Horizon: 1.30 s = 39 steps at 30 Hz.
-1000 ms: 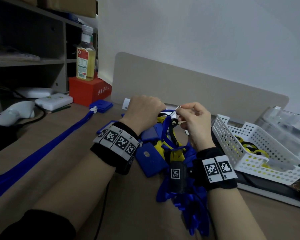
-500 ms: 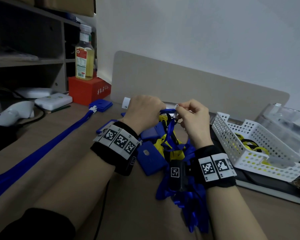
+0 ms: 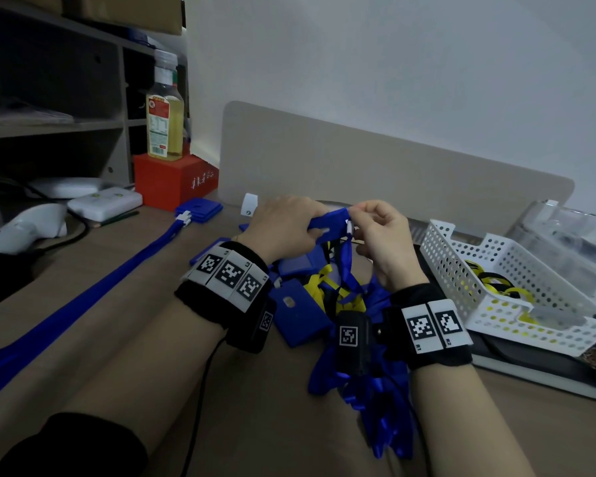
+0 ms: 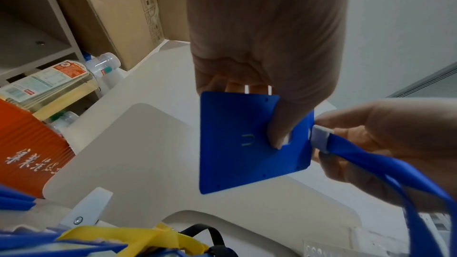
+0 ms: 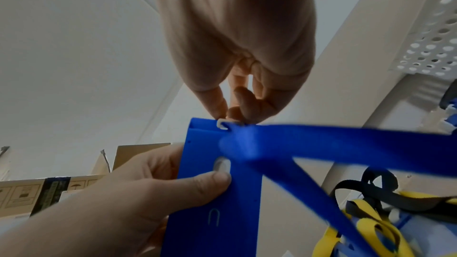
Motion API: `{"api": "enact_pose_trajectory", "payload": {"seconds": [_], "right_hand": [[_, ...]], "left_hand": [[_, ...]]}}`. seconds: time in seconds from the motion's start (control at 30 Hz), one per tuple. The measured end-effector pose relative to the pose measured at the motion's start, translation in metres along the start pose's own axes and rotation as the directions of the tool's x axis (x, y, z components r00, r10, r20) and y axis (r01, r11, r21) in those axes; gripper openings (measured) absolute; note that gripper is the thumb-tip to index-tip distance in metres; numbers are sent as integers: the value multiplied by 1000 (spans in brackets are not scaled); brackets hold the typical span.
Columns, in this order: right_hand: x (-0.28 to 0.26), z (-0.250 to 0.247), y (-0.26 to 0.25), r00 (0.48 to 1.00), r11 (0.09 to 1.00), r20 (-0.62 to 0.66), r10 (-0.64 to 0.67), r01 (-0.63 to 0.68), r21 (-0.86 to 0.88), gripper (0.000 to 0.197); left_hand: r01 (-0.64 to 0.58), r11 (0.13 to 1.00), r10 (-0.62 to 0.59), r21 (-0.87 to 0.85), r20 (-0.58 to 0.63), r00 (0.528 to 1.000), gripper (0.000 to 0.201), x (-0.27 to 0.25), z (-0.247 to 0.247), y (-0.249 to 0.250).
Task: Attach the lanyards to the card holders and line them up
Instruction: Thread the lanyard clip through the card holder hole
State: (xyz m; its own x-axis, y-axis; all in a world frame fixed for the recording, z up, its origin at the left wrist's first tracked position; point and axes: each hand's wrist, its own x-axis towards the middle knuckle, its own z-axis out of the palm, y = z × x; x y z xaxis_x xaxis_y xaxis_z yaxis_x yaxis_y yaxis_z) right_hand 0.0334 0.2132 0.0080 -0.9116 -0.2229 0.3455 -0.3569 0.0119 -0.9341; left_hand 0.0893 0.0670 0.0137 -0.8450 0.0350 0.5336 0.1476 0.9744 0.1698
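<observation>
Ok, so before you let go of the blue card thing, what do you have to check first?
1. Left hand grips the blue card holder, thumb on its face: ok.
2. Right hand pinches the white clip at the holder's top edge: ok.
3. Clip snapped fully through the holder's slot: cannot tell, fingers cover it.
4. Blue lanyard joined to the clip: ok.
5. Lanyard free of the pile of straps on the desk: cannot tell.
6. Finished holder with its lanyard laid straight, far left, to line up beside: ok.
</observation>
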Motion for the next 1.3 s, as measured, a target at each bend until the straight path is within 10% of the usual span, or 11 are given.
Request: {"api": "enact_pose_trajectory", "payload": {"seconds": [0.3,0.77,1.0,1.13,1.3], "right_hand": [[-1,4,1,997,982,-24,77,-72,176,21],[-1,4,2,933,941,152,328,-308,-138,31],[1,6,3,946,942,168,277,-301,146,21],[0,5,2,974,940,69,218,-228,254,20],[-1,5,1,982,916,-13,188,-171,364,14]], "left_hand": [[-36,999,36,-31,5,999,22,0,-2,8],[-138,973,110,-186,-153,982,26,10,6,-9],[70,971,-124,-229,-231,965,58,9,6,-9],[372,715,-405,-592,82,911,46,9,1,5],[500,265,-333,-824,409,850,46,8,5,21]]}}
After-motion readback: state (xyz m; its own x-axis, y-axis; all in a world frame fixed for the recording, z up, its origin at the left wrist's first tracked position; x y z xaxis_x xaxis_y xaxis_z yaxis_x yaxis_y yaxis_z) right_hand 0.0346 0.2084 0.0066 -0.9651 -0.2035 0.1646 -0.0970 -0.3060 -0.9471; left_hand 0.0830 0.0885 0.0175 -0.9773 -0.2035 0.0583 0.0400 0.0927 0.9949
